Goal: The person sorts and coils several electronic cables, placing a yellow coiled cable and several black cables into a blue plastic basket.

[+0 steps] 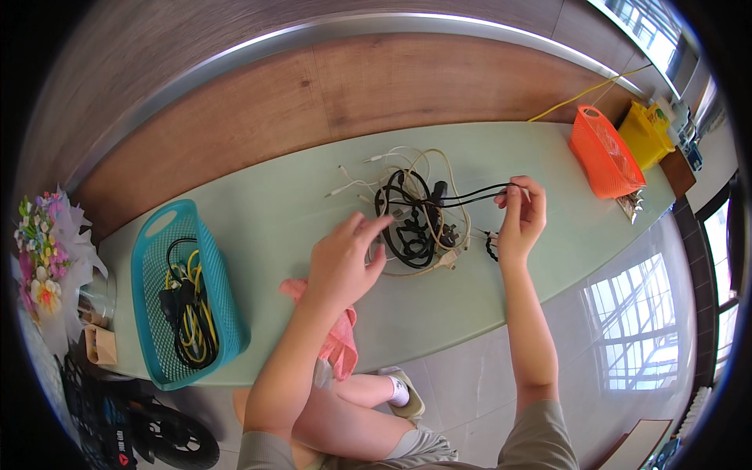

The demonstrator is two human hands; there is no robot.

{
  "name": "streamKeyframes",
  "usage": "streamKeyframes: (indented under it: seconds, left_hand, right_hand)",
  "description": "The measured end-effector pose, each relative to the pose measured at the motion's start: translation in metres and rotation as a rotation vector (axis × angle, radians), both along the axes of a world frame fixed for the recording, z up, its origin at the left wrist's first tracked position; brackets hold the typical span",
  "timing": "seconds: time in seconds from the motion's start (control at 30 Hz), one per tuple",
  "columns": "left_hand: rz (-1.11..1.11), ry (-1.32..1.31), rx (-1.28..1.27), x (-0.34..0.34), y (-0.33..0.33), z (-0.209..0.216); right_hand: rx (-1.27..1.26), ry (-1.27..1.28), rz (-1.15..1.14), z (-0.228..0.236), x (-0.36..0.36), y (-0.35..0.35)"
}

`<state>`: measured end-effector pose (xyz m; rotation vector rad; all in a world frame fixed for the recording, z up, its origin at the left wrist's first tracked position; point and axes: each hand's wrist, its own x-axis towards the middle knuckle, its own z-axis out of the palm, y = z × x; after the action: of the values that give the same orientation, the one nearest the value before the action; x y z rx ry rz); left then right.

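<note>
A tangle of black cables (pixel 409 249) and white cables (pixel 448 168) lies on the pale green tabletop (pixel 286 200). My right hand (pixel 522 222) pinches a doubled strand of black cable (pixel 479 193), drawn out to the right of the pile. The strand's other end runs into the tangle. My left hand (pixel 345 260) hovers at the near left edge of the pile with its fingers apart; nothing shows in its grip. White plugs stick out at the pile's far left. A short black beaded loop (pixel 492 246) lies beside my right wrist.
At the left stands a teal basket (pixel 232 309) with yellow and black cables inside. Flowers (pixel 45 270) and a small tan box (pixel 101 345) sit beyond it. An orange basket (pixel 599 157) and a yellow basket (pixel 647 135) stand far right. A pink cloth (pixel 341 345) hangs over the near edge.
</note>
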<state>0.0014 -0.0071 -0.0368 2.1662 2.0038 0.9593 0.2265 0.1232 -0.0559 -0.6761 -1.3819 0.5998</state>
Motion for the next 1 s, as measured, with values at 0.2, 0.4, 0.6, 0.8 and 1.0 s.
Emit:
streamKeyframes:
  seconds: [0.2,0.4,0.6,0.8,1.0]
  left_hand:
    - [0.045,0.020,0.016,-0.012,0.000,-0.011]
    - [0.019,0.063,-0.009,-0.003,-0.002,-0.006]
    - [-0.120,0.062,0.023,0.014,-0.003,-0.014]
    - [-0.168,-0.306,-0.069,0.014,-0.007,-0.003]
    - [-0.252,-0.551,-0.037,0.006,0.000,0.001]
  right_hand:
    - [-0.060,0.252,-0.011,0.005,0.006,0.004]
    - [0.008,0.163,0.021,0.006,0.016,-0.009]
    - [0.394,-0.234,0.075,0.041,-0.014,-0.064]
    - [0.454,-0.336,0.189,0.050,-0.035,-0.117]
    - [0.279,-0.148,0.111,0.036,-0.017,-0.133]
